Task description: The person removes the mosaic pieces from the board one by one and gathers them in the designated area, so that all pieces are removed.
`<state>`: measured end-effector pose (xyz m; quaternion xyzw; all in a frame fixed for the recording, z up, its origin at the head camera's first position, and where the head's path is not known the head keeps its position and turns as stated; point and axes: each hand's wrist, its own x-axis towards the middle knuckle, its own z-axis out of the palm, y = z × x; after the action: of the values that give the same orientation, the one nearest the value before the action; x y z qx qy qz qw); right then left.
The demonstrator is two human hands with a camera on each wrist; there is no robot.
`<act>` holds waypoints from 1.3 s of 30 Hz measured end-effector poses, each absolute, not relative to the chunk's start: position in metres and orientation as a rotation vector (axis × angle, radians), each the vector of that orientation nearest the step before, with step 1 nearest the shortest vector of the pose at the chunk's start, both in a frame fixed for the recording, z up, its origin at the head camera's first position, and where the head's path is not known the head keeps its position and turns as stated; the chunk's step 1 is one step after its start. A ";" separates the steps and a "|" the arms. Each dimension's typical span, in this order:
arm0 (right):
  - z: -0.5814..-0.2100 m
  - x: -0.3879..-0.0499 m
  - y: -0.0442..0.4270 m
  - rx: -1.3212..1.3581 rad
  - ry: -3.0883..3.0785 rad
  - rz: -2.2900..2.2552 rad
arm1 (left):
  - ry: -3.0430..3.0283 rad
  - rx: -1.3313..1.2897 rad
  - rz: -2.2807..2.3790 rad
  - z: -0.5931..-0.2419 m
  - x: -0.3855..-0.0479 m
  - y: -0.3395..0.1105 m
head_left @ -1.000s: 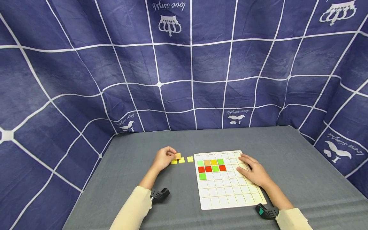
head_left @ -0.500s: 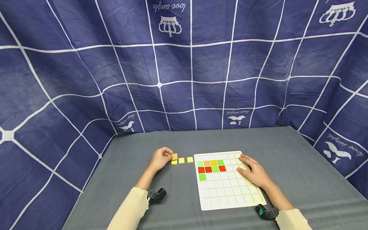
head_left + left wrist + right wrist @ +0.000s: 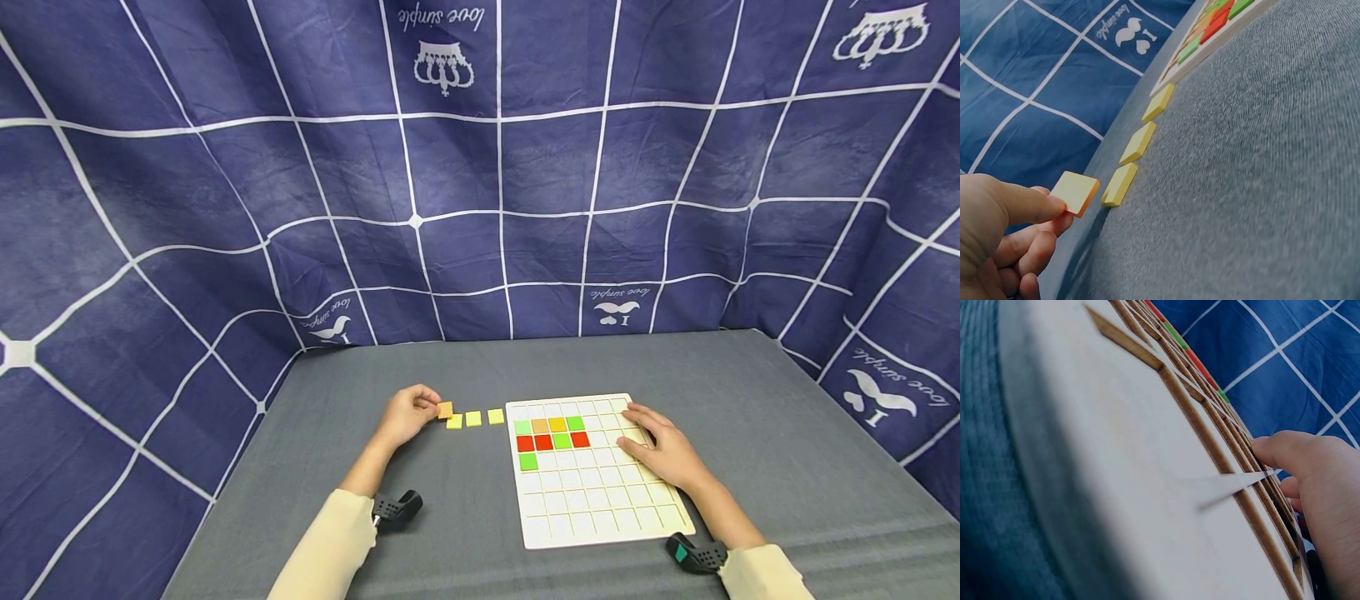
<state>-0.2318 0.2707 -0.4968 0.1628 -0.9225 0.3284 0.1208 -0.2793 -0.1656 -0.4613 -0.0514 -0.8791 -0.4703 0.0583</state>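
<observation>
From well back, the head view faced forward and down over the table [image 3: 360, 367] to the curtain [image 3: 450, 167]. The left wrist view, close and tilted, looked past the left hand [image 3: 997, 225] along the tiles [image 3: 1138, 142]; the right wrist view skimmed very near the board [image 3: 585, 500]. All three shared board and curtain.
</observation>
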 end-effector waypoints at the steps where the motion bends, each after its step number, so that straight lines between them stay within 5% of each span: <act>1: -0.497 -0.232 0.271 0.474 -2.696 0.960 | -2.667 -0.156 -1.421 -0.461 -0.279 -0.166; 39: -0.497 -0.232 0.271 0.462 -2.705 0.961 | -2.743 -0.143 -1.375 -0.461 -0.275 -0.189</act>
<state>-0.2315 0.2706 -0.4974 0.1579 -0.9239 0.3284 0.1169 -0.2749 -0.1894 -0.4610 -0.0464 -0.8924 -0.4474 0.0351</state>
